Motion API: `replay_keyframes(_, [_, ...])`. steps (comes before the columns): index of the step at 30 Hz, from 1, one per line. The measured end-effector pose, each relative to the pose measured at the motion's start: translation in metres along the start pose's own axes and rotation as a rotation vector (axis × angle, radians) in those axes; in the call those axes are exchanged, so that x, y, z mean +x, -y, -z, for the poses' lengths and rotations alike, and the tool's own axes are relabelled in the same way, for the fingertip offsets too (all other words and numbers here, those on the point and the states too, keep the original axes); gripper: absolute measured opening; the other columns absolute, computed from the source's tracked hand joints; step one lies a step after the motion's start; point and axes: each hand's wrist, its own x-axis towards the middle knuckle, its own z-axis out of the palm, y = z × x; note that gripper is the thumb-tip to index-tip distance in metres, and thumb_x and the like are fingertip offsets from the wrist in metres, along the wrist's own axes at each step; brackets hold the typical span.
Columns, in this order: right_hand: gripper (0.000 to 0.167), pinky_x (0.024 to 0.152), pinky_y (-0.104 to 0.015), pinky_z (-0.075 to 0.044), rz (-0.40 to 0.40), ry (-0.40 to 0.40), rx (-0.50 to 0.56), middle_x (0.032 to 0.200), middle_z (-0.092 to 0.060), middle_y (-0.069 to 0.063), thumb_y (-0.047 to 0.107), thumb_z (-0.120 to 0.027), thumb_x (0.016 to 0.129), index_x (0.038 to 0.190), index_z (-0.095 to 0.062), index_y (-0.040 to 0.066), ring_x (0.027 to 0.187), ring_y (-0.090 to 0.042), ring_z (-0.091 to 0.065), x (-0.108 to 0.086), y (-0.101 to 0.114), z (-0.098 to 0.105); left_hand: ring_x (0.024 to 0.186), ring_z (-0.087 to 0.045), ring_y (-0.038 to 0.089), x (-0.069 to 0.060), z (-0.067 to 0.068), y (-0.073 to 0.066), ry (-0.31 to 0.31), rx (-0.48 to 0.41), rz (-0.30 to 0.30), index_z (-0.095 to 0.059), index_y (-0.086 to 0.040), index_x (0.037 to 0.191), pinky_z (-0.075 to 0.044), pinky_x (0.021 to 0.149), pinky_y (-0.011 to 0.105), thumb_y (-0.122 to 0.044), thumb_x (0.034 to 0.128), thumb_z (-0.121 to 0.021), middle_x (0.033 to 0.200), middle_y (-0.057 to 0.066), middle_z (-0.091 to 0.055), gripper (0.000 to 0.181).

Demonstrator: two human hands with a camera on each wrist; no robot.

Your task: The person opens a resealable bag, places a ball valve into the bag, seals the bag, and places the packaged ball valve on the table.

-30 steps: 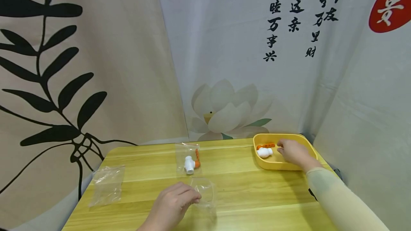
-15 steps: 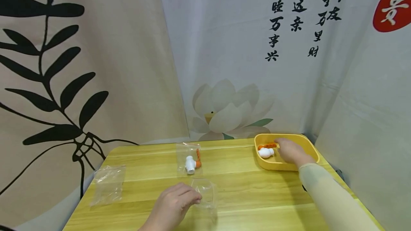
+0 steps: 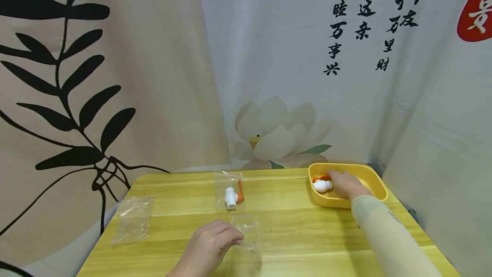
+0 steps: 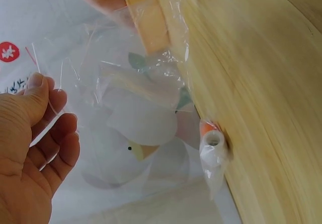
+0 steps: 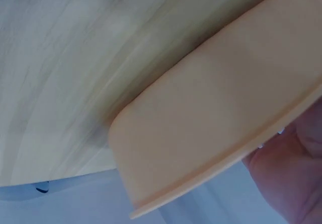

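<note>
My left hand [image 3: 209, 245] pinches the edge of a clear plastic bag [image 4: 143, 85] between thumb and fingers. No contents show inside that bag. At the right, my right hand [image 3: 347, 185] reaches into a yellow tray [image 3: 338, 203], its fingertips at an orange plastic piece [image 3: 324, 178]. Beside that piece in the tray lies a white plastic pipe fitting [image 3: 322, 186]. The fingers partly cover the orange piece, and the tray wall [image 5: 211, 98] hides most of the hand in the right wrist view, so whether it is gripped cannot be told.
A second clear bag [image 3: 221, 185], holding a white fitting [image 3: 230, 199] with an orange part, lies near the table's back edge. Another clear bag [image 3: 133, 221] lies flat at the left. A printed cloth [image 3: 153, 76] hangs behind the wooden table [image 3: 300, 238].
Inside the tray, my right hand has moved left onto the orange piece, covering more of it. My left hand keeps its hold on the bag. The head view has shifted slightly.
</note>
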Motion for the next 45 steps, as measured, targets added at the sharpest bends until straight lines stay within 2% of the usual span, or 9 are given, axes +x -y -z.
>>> replay_keyframes(5, [0.046, 0.119, -0.075, -0.034, 0.016, -0.008, -0.036, 0.156, -0.054, -0.029, 0.012, -0.043, 0.113, 0.157, -0.047, 0.003, 0.146, -0.063, -0.038, 0.001, 0.0, -0.002, 0.079, -0.07, 0.001, -0.001, 0.0, 0.001, -0.003, -0.002, -0.005, -0.077, -0.019, 0.09, -0.057, 0.075, 0.011, -0.023, 0.0953, -0.077, 0.09, -0.012, -0.078, 0.007])
replay_keyframes(9, [0.042, 0.118, -0.072, -0.039, 0.022, -0.031, -0.097, 0.149, -0.058, -0.031, 0.007, -0.043, 0.111, 0.151, -0.052, -0.003, 0.141, -0.059, -0.047, 0.003, -0.001, 0.0, 0.08, -0.07, 0.001, -0.002, 0.0, 0.001, 0.003, 0.001, 0.002, -0.077, -0.02, 0.091, -0.057, 0.075, 0.011, -0.024, 0.0971, -0.075, 0.09, -0.013, -0.078, 0.008])
replay_keyframes(15, [0.022, 0.098, -0.062, -0.056, -0.001, -0.056, -0.165, 0.116, -0.072, -0.025, 0.001, -0.049, 0.104, 0.118, -0.066, -0.001, 0.108, -0.045, -0.069, 0.002, -0.005, 0.0, 0.08, -0.07, 0.001, -0.003, 0.001, 0.001, 0.0, 0.005, 0.003, -0.077, -0.02, 0.092, -0.057, 0.076, 0.011, -0.026, 0.1001, -0.072, 0.09, -0.013, -0.078, 0.011])
replay_keyframes(19, [0.013, 0.083, -0.055, -0.058, -0.034, -0.055, -0.158, 0.099, -0.073, -0.017, 0.002, -0.055, 0.099, 0.098, -0.067, 0.004, 0.088, -0.033, -0.067, 0.0, -0.01, 0.0, 0.08, -0.07, 0.001, -0.002, 0.001, 0.0, -0.005, 0.002, 0.008, -0.077, -0.02, 0.091, -0.057, 0.076, 0.01, -0.027, 0.1021, -0.07, 0.09, -0.013, -0.077, 0.015])
replay_keyframes(24, [0.011, 0.073, -0.049, -0.055, -0.043, -0.051, -0.152, 0.088, -0.07, -0.01, 0.004, -0.061, 0.093, 0.087, -0.069, 0.007, 0.078, -0.026, -0.061, -0.003, -0.012, 0.001, 0.081, -0.07, -0.001, -0.001, 0.002, -0.002, 0.01, 0.005, 0.035, -0.077, -0.022, 0.091, -0.057, 0.077, 0.01, -0.03, 0.1034, -0.067, 0.09, -0.015, -0.076, 0.018])
replay_keyframes(33, [0.014, 0.07, -0.048, -0.055, -0.097, -0.033, -0.114, 0.089, -0.068, -0.012, 0.007, -0.055, 0.098, 0.089, -0.066, 0.005, 0.077, -0.028, -0.059, -0.006, -0.009, 0.004, 0.081, -0.07, -0.001, -0.002, 0.004, -0.005, 0.023, -0.001, 0.055, -0.077, -0.021, 0.09, -0.057, 0.078, 0.01, -0.027, 0.099, -0.072, 0.09, -0.014, -0.077, 0.012])
replay_keyframes(38, [0.017, 0.077, -0.054, -0.059, -0.091, -0.043, -0.134, 0.095, -0.069, -0.016, 0.006, -0.047, 0.102, 0.099, -0.064, 0.002, 0.083, -0.03, -0.063, -0.007, -0.007, 0.008, 0.08, -0.07, 0.0, -0.002, 0.003, -0.005, 0.016, -0.005, 0.044, -0.077, -0.02, 0.09, -0.057, 0.077, 0.01, -0.026, 0.0972, -0.075, 0.09, -0.014, -0.077, 0.01])
replay_keyframes(42, [0.017, 0.079, -0.054, -0.06, -0.073, -0.076, -0.131, 0.098, -0.07, -0.015, 0.012, -0.051, 0.108, 0.107, -0.064, 0.001, 0.085, -0.028, -0.065, -0.008, -0.004, 0.011, 0.081, -0.071, 0.001, -0.001, 0.001, -0.004, -0.004, -0.007, 0.01, -0.077, -0.019, 0.09, -0.058, 0.077, 0.011, -0.023, 0.0945, -0.078, 0.09, -0.013, -0.077, 0.007])
replay_keyframes(45, [0.018, 0.077, -0.051, -0.059, -0.051, -0.13, -0.093, 0.098, -0.072, -0.013, 0.018, -0.058, 0.109, 0.111, -0.066, 0.002, 0.083, -0.026, -0.063, -0.01, -0.003, 0.011, 0.081, -0.071, 0.001, -0.001, 0.001, -0.004, 0.003, -0.009, 0.02, -0.077, -0.019, 0.09, -0.058, 0.077, 0.011, -0.022, 0.0925, -0.08, 0.091, -0.013, -0.077, 0.005])
